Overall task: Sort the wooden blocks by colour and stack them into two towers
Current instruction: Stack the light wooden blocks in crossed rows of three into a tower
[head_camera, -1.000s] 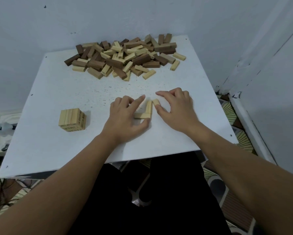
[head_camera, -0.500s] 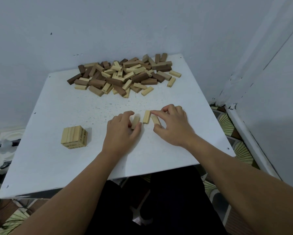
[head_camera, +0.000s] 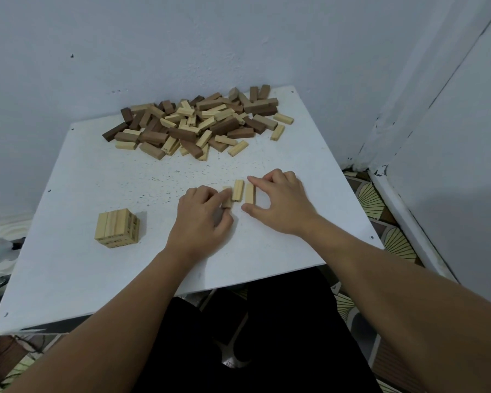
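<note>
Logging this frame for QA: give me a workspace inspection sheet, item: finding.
Surface: white table, speckled with dark marks mid-top.
Job's things: mixed pile of dark and light blocks at the far edge; small light tower near left; three light blocks lie side by side between the hands.
Clutter: nothing seen on the table.
Grippers: left hand grips the leftmost block; right hand pinches the rightmost block.
Cables: nothing seen.
Surroundings: grey walls behind and right, patterned floor.
</note>
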Motion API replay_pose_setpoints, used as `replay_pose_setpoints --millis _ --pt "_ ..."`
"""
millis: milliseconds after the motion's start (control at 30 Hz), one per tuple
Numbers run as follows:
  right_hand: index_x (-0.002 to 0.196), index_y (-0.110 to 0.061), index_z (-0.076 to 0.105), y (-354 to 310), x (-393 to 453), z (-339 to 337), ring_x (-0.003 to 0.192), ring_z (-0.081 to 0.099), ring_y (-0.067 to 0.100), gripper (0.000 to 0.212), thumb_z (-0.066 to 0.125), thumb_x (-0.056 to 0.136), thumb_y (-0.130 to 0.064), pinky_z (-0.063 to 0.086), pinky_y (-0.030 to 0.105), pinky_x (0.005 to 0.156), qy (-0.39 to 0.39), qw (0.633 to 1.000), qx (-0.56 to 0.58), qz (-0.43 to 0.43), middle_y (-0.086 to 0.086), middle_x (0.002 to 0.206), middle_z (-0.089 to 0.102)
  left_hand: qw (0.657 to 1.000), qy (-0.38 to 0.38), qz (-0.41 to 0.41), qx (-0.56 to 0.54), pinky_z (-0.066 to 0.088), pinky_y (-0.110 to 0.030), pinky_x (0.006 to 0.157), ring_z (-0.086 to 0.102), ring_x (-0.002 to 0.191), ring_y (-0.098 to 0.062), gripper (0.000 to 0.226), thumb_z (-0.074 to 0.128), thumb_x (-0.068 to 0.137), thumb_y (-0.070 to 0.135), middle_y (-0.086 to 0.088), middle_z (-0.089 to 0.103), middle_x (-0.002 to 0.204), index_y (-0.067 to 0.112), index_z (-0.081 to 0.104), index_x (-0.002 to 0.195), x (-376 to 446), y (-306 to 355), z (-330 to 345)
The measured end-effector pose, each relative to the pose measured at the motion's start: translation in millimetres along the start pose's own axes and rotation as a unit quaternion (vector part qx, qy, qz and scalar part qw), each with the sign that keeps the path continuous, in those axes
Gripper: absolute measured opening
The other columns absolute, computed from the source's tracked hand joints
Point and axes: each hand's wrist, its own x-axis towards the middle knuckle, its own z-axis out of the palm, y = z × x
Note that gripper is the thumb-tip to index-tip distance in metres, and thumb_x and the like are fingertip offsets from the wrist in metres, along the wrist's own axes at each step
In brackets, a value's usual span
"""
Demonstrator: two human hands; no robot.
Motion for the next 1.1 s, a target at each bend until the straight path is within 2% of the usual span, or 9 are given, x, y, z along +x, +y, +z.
replay_pose_setpoints --millis 133,300,400,533,633,733,900,967,1100 --pt "0.155 -0.041 0.039 -0.7 1.6 -1.0 0.125 0.035 0.018 0.074 0.056 0.090 -0.072 0.025 0.034 0.110 -0.006 1.000 -0.005 0.001 -0.007 0.129 0.043 1.000 0.005 0.011 0.023 0.040 -0.040 0.089 0.048 0.100 -0.020 0.042 0.057 0.094 0.031 0.004 0.059 0.108 0.020 0.069 0.134 -0.4 -3.3 2.3" --pt "0.150 -0.045 0.045 0.7 4.2 -1.7 0.126 0.036 0.018 0.070 0.058 0.088 -0.073 0.026 0.034 0.110 -0.008 1.000 0.010 0.004 -0.008 0.128 0.045 0.999 -0.009 0.037 0.037 0.041 -0.042 0.094 0.054 0.112 -0.024 0.039 0.057 0.098 0.029 0.008 0.067 0.119 0.020 0.067 0.134 -0.5 -7.1 2.3" --pt "0.153 -0.043 0.040 -1.0 7.5 -1.1 0.127 0.038 0.020 0.077 0.059 0.085 -0.076 0.030 0.036 0.108 -0.004 1.000 0.019 0.021 -0.007 0.130 0.048 0.998 -0.005 0.041 0.044 0.040 -0.043 0.095 0.053 0.114 -0.024 0.036 0.060 0.099 0.026 0.008 0.069 0.123 0.019 0.068 0.133 -0.9 -4.9 1.4" --pt "0.155 -0.047 0.034 -4.2 9.9 -3.4 0.129 0.035 0.022 0.081 0.059 0.084 -0.077 0.027 0.037 0.111 -0.024 0.999 0.021 0.039 -0.006 0.132 0.045 0.999 0.001 0.036 0.041 0.040 -0.042 0.096 0.051 0.115 -0.023 0.032 0.064 0.099 0.023 0.009 0.069 0.123 0.020 0.070 0.130 -0.2 -4.2 2.2" --pt "0.145 -0.053 0.046 -5.4 8.5 -4.8 0.129 0.035 0.021 0.067 0.061 0.084 -0.076 0.025 0.037 0.112 -0.026 0.999 0.023 0.031 -0.009 0.125 0.041 0.999 0.008 0.031 0.040 0.040 -0.043 0.095 0.050 0.114 -0.023 0.031 0.065 0.099 0.024 0.010 0.068 0.120 0.021 0.071 0.129 -0.2 -4.4 3.8" --pt "0.136 -0.051 0.053 -5.3 5.3 -3.5 0.127 0.036 0.020 0.063 0.066 0.079 -0.076 0.026 0.035 0.108 -0.008 0.999 0.030 0.022 -0.011 0.122 0.042 0.999 0.019 0.031 0.038 0.040 -0.042 0.094 0.051 0.113 -0.023 0.029 0.067 0.099 0.026 0.010 0.069 0.118 0.023 0.072 0.128 0.0 -4.9 4.3" --pt "0.144 -0.051 0.047 -3.5 2.8 -4.0 0.127 0.035 0.018 0.075 0.067 0.076 -0.078 0.026 0.035 0.109 -0.005 0.999 0.037 0.013 -0.013 0.120 0.039 0.998 0.023 0.047 0.041 0.041 -0.042 0.092 0.053 0.111 -0.025 0.033 0.067 0.100 0.026 0.009 0.070 0.118 0.023 0.070 0.133 0.1 -7.4 4.9" --pt "0.148 -0.046 0.043 -2.5 2.8 -4.8 0.128 0.034 0.017 0.080 0.067 0.078 -0.075 0.026 0.034 0.108 -0.012 0.999 0.039 0.015 -0.011 0.127 0.042 0.999 0.019 0.020 0.040 0.040 -0.043 0.096 0.052 0.115 -0.023 0.040 0.065 0.099 0.026 0.007 0.068 0.121 0.021 0.064 0.139 0.0 -3.9 2.5" --pt "0.145 -0.041 0.049 0.3 2.2 -4.8 0.127 0.036 0.018 0.065 0.058 0.082 -0.058 0.025 0.030 0.107 -0.019 0.999 0.048 0.008 -0.014 0.123 0.040 0.999 0.020 -0.024 0.012 0.037 -0.038 0.098 0.048 0.114 -0.019 0.043 0.060 0.096 0.036 0.006 0.064 0.117 0.019 0.064 0.135 -0.6 3.3 -2.9"
